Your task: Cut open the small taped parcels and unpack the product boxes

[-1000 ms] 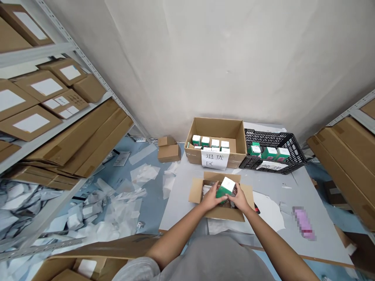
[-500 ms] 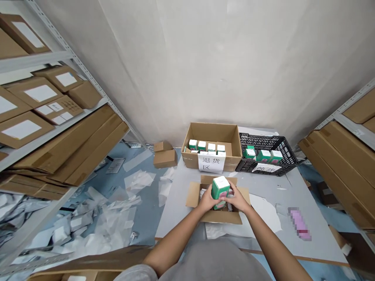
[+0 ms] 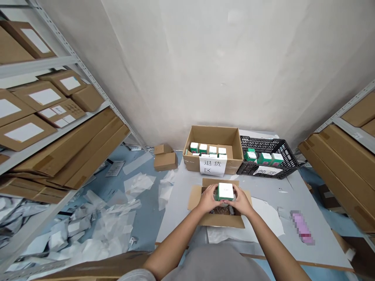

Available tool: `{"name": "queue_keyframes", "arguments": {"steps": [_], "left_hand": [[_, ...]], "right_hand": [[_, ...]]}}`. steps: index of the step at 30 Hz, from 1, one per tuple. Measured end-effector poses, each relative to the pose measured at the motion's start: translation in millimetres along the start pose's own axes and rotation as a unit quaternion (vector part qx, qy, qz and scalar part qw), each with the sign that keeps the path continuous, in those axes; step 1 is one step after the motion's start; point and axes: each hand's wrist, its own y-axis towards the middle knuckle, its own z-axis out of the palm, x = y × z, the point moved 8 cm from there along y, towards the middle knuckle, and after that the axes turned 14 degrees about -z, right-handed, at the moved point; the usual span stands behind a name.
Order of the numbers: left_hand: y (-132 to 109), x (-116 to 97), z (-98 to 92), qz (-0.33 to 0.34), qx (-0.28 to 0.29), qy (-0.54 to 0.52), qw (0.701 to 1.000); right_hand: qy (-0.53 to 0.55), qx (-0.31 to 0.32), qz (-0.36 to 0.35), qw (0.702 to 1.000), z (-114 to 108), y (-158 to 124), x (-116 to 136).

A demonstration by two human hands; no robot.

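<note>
Box: a small green box (image 3: 225,191) with a white top is held level between both hands, just above the open carton (image 3: 223,221).
Left hand: the left hand (image 3: 208,198) is laid against the box's left side, and its fingers are clamped on the box.
Right hand: the right hand (image 3: 241,200) is laid against the box's right side, and its fingers are likewise closed round the box.
Carton: it is set on the grey table (image 3: 180,203) with its flaps spread; dark contents are seen inside but cannot be made out.
Back carton: a larger back carton (image 3: 216,136) is stood behind, with a paper label on its front and a row of similar boxes inside.
Crate: a black crate (image 3: 265,141) is placed just beside the back carton, on its right, and green boxes are kept in it.
Floor: paper scraps (image 3: 137,182) are strewn to the left of the table.
Shelves: flat brown cartons are stacked on the shelves (image 3: 55,130) at the left.
</note>
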Motion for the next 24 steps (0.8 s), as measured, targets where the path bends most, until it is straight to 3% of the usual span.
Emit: {"name": "queue_keyframes", "arguments": {"steps": [10,17,24], "left_hand": [[-11.6,-15.8,-11.4,0.021,0.04,0.022,0.999],[-4.0,-31.1,-13.7,0.039,0.049,0.017,0.998],[21.7,-76.8,-24.9,0.035,0.039,0.024,0.998]], "right_hand": [[-0.016,0.006,-0.025,1.0,-10.7,-11.4,44.7],[-0.019,-0.026,-0.011,0.999,-21.5,-17.1,44.8],[0.016,0.003,-0.039,0.999,-63.1,20.7,50.6]]}}
